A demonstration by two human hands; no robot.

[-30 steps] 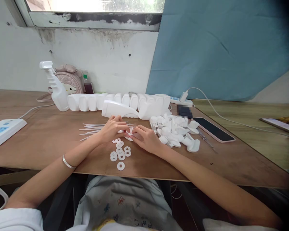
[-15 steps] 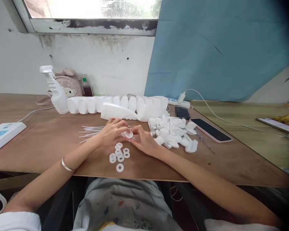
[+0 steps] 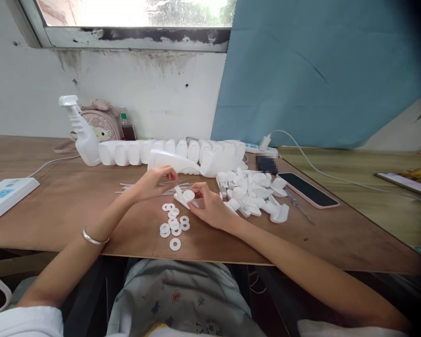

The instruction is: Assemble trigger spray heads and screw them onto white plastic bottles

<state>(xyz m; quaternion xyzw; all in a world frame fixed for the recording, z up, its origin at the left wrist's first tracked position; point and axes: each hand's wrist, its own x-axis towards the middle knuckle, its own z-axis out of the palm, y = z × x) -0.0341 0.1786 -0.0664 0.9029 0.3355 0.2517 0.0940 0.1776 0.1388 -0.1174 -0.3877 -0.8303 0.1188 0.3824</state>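
Note:
My right hand grips a white spray trigger head just above the table, its round collar facing up. My left hand is apart from it, over the thin white tubes, fingers bent inward; whether a tube is between them cannot be made out. Toward me from the trigger head lie several flat white ring washers, some overlapping. A loose pile of white trigger heads is to the right of my right hand.
Behind my hands runs a row of white bottles, with an upright spray bottle at its left end. A phone and a thin metal tool lie at the right. A power strip sits at the left.
My left hand has let go of the trigger head and moved left and away toward the tubes. More washers now show, and the trigger head stays in my right hand.

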